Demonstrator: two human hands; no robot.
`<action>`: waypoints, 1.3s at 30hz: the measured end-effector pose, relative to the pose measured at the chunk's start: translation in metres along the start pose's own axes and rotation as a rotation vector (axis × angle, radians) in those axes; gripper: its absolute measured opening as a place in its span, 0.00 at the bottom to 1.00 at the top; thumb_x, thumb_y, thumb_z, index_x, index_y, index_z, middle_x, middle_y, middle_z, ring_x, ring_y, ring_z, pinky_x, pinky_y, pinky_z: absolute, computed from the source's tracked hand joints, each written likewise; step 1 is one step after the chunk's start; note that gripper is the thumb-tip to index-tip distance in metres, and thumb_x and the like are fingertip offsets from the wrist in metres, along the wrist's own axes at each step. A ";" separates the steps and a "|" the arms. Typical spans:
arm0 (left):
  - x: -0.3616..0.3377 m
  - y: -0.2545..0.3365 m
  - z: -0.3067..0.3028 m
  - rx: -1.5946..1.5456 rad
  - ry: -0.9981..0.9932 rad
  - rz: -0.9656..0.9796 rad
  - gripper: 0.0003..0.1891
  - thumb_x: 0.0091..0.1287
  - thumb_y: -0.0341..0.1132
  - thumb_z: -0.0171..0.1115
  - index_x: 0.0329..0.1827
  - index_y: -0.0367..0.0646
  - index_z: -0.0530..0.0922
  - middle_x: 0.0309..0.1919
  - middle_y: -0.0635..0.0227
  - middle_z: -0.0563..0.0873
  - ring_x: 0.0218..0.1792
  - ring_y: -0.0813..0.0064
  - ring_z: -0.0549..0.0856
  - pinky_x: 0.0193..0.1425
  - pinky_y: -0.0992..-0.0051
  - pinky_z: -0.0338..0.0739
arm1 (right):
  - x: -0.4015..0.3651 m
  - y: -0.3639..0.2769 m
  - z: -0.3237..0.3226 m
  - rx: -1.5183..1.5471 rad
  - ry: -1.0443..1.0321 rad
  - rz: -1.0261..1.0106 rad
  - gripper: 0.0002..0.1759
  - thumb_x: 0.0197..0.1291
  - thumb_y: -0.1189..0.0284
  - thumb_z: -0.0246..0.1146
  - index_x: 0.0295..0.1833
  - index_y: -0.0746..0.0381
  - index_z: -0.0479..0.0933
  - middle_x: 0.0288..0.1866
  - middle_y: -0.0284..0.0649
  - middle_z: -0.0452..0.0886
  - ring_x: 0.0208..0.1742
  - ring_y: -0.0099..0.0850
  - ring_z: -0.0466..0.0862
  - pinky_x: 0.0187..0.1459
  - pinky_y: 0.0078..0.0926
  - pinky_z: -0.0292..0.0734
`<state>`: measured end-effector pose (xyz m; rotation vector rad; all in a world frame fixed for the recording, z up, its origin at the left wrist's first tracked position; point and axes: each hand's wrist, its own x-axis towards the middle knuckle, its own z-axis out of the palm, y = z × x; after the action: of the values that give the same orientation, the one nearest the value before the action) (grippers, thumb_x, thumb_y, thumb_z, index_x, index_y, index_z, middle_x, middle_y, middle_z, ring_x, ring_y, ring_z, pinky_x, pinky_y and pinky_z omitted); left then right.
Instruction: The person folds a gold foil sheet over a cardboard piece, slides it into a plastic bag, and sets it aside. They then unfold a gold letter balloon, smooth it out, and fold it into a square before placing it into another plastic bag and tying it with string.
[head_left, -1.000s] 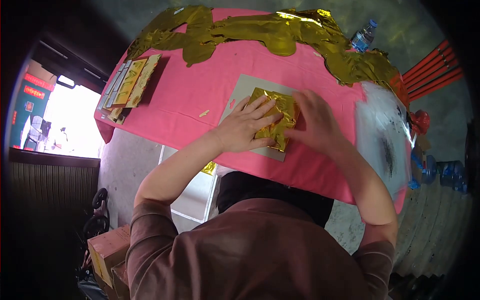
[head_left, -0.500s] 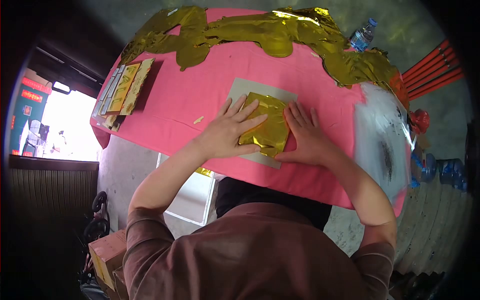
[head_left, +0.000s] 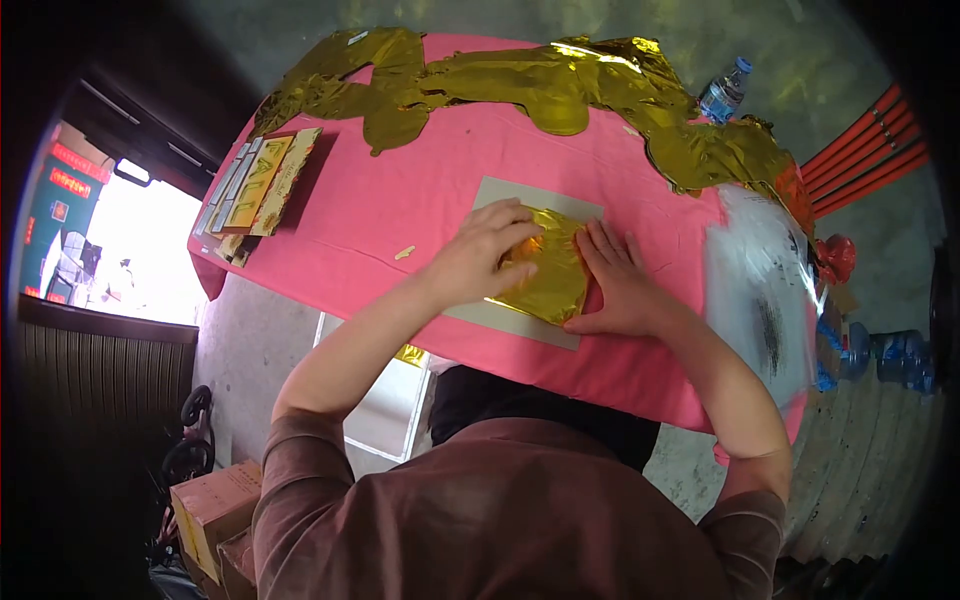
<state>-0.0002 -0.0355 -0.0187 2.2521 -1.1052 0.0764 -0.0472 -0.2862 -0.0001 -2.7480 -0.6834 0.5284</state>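
A shiny gold foil sheet point(head_left: 552, 275) lies over a grey board point(head_left: 540, 192) on the pink-covered table. My left hand point(head_left: 487, 252) is at the foil's left side, its fingers bent and the thumb apart from them; nothing shows held in it. On the opposite side, my right hand point(head_left: 622, 283) rests flat along the foil's right edge, fingers stretched out and thumb near the lower right corner. The foil's left edge is partly hidden under my left hand.
Crumpled gold foil scraps point(head_left: 560, 95) run along the table's far edge. A water bottle point(head_left: 725, 92) stands at the back right. Printed cards point(head_left: 258, 185) lie stacked at the left. Clear plastic sheeting point(head_left: 755, 290) covers the right end, and a small scrap point(head_left: 404, 253) lies left of the board.
My left hand has gone from lying flat with spread fingers to bent fingers, lifting somewhat off the foil. My right hand stays flat at the right edge. The whole view has shifted slightly.
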 end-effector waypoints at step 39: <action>0.050 -0.036 0.007 0.345 0.205 -0.053 0.07 0.64 0.33 0.58 0.43 0.43 0.76 0.40 0.61 0.77 0.47 0.58 0.76 0.55 0.59 0.68 | -0.002 -0.005 -0.004 -0.094 0.022 -0.003 0.67 0.43 0.36 0.66 0.77 0.67 0.43 0.80 0.55 0.39 0.81 0.43 0.36 0.75 0.56 0.29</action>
<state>0.0574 -0.0579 -0.0272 2.5054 -0.9800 0.4986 -0.0497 -0.2835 0.0059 -2.8346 -0.7242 0.4760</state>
